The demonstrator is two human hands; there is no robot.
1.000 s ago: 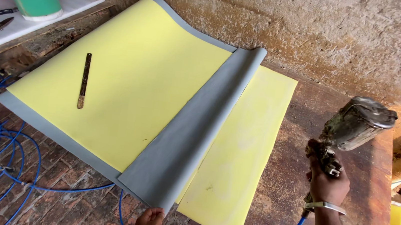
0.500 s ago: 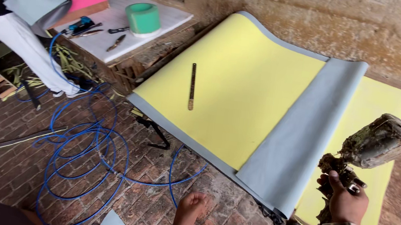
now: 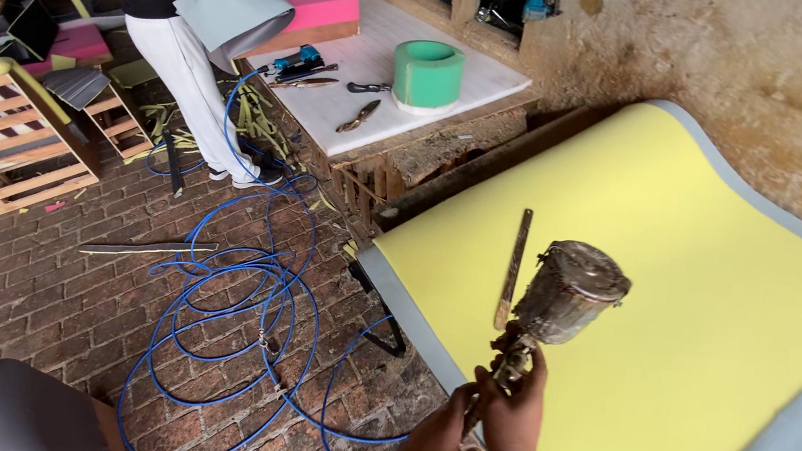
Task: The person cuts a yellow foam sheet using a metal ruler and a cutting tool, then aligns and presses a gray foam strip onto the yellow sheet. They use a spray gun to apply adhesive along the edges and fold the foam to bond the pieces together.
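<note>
Holding the spray gun [image 3: 551,318] upright over the near edge of the yellow foam sheet [image 3: 692,319], your right hand [image 3: 513,410] has its grip closed around the handle, and your left hand [image 3: 436,446] wraps it from below. You look between passes; a steady sweep needs a level cup. Mind the flat stick [image 3: 514,267] on the foam and the blue hose [image 3: 237,338] coiled on the brick floor [image 3: 42,285].

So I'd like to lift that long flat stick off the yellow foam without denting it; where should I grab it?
Judging by its pose, pinch the flat stick by its narrow edges near the upper end, from above: it lies flat on the yellow foam sheet, and the spray gun crowds its lower end.
</note>
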